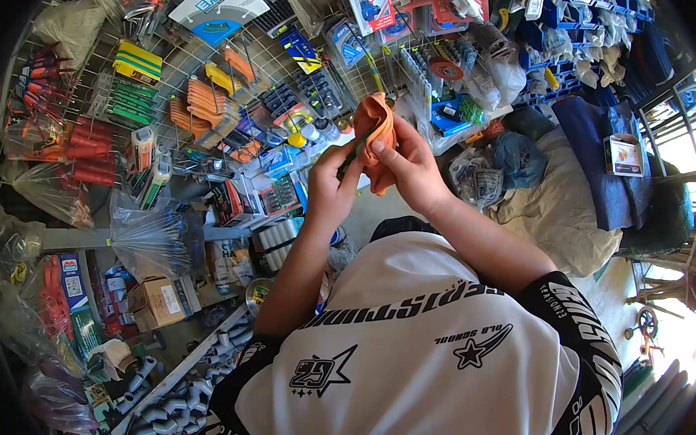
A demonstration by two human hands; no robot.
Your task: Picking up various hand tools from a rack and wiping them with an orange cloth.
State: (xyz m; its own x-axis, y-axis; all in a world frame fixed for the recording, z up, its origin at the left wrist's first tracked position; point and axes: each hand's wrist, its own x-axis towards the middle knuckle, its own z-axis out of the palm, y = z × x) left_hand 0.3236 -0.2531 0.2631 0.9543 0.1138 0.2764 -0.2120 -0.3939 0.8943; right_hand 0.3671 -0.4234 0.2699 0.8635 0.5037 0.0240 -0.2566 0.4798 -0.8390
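Observation:
An orange cloth (377,153) is bunched between my two hands in front of my chest. My left hand (333,178) grips it from the left side, thumb upright against it. On the right side my right hand (412,166) pinches the folds between thumb and fingers. Something dark and green shows at the cloth's left edge by my left fingers; what it is cannot be told. A thin yellow-green rod (371,69) appears just above the cloth; whether it joins what I hold is unclear.
A wire rack (172,69) hung with packaged tools spans the left and top. Orange-handled tools (202,104) hang there. Blue bins (566,27) stand upper right, above plastic bags (516,159) and a beige sack (555,200). Grey pipe fittings (178,407) lie lower left, near a cardboard box (154,304).

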